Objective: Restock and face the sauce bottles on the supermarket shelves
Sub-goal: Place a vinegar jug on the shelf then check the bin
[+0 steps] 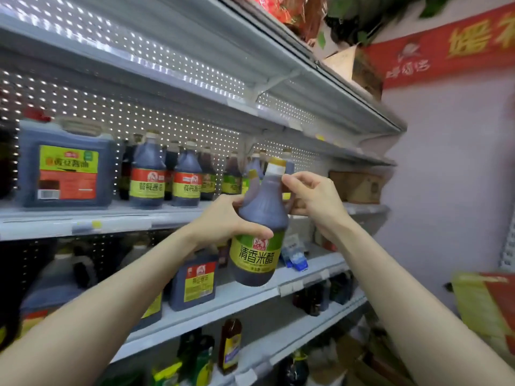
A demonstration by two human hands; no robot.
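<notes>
Now your left hand [223,221] grips one green-labelled bottle [257,240] mid-frame; your right hand [315,201] pinches its neck (two red-labelled bottles [147,179] stand at left).

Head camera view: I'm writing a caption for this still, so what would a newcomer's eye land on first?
First, the dark sauce bottle with a yellow-green label and yellow cap, held up mid-frame in front of the shelves, the left hand around its body and the right hand by its neck. Next, the big square dark jug with an orange and green label on the shelf at left, and the red banner with yellow characters at upper right.
</notes>
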